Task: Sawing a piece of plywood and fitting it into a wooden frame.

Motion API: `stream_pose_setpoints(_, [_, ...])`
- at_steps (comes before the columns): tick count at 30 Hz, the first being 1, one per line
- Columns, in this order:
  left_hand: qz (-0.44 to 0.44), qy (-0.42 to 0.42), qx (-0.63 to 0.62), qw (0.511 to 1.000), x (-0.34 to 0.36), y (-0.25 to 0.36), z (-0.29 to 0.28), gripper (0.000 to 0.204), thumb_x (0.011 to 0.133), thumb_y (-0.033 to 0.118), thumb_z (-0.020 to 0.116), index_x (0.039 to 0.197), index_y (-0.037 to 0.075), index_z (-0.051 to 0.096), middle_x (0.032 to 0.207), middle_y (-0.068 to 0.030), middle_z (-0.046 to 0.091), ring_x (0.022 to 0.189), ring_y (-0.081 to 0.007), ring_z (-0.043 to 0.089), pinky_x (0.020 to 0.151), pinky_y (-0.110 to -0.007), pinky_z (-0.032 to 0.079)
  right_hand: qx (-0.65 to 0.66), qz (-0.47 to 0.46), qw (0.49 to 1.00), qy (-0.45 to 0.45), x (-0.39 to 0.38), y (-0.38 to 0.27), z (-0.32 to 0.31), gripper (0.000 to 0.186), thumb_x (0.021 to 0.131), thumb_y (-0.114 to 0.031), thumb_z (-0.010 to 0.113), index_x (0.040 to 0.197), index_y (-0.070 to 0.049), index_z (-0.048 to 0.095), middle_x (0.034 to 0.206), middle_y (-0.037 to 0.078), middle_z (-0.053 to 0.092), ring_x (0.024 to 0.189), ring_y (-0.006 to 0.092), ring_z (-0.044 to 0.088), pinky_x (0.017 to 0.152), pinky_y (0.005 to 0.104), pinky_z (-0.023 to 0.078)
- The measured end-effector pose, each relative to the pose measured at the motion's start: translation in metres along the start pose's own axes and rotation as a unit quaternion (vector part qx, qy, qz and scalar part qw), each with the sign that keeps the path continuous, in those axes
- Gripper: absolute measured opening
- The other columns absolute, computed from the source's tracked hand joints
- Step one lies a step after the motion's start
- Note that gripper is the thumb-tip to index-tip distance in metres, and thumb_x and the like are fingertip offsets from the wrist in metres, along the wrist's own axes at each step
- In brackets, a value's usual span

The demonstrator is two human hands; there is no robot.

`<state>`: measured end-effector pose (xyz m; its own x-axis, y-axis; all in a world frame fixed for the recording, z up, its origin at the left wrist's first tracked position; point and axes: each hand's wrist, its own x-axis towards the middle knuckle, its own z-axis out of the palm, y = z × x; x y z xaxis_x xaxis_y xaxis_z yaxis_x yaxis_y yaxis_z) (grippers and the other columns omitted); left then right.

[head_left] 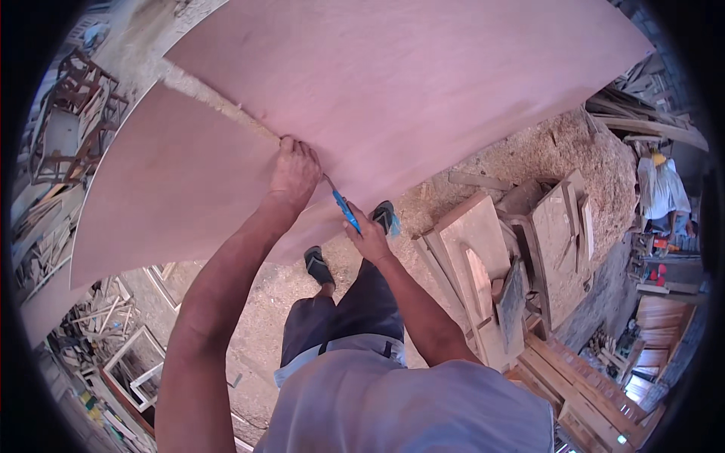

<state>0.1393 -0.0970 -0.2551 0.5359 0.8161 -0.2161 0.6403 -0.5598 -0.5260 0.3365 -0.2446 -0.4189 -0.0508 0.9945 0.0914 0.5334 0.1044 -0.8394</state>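
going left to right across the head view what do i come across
dark wooden chair frames → left hand → blue-handled tool → right hand → box-like wooden piece → curved planks

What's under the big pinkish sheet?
Through the split in the pinkish sheet, a strip of pale, sawdusty ground shows. Everything else directly beneath is covered, so I can't tell what, if anything, supports it there.
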Motion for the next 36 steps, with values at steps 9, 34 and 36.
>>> stream_pose_setpoints(9, [-0.057, 0.04, -0.04, 0.997, 0.006, -0.007, 0.035, 0.026, 0.1, 0.019, 0.059, 0.118, 0.006, 0.073, 0.109, -0.0081, 0.075, 0.11, -0.0221, 0.068, 0.106, -0.042, 0.042, -0.099, 0.104, 0.981, -0.129, -0.065, -0.098, -0.1, 0.054, 0.105, -0.027, 0.066, 0.155, -0.01, 0.056, 0.116, 0.026, 0.076, 0.092, 0.0419, 0.077, 0.077, 0.0484, 0.062])
stream_pose_setpoints(34, [-0.015, 0.033, -0.053, 0.998, 0.012, 0.014, 0.018, 0.025, 0.094, 0.021, 0.067, 0.114, 0.007, 0.073, 0.108, -0.0075, 0.071, 0.112, -0.023, 0.064, 0.112, -0.047, 0.039, -0.134, 0.084, 0.987, -0.02, 0.003, -0.047, -0.046, 0.043, 0.1, -0.035, 0.072, 0.139, -0.018, 0.067, 0.081, 0.02, 0.075, 0.073, 0.0435, 0.073, 0.069, 0.0541, 0.06])
stream_pose_setpoints(36, [-0.022, 0.093, -0.047, 0.994, 0.016, 0.017, 0.02, 0.022, 0.092, 0.021, 0.07, 0.108, 0.007, 0.073, 0.104, -0.0072, 0.071, 0.111, -0.0241, 0.065, 0.112, -0.047, 0.039, -0.129, 0.1, 0.986, -0.017, 0.025, -0.024, -0.032, 0.041, 0.1, -0.035, 0.071, 0.137, -0.019, 0.068, 0.081, 0.021, 0.075, 0.074, 0.0437, 0.074, 0.07, 0.0552, 0.059])
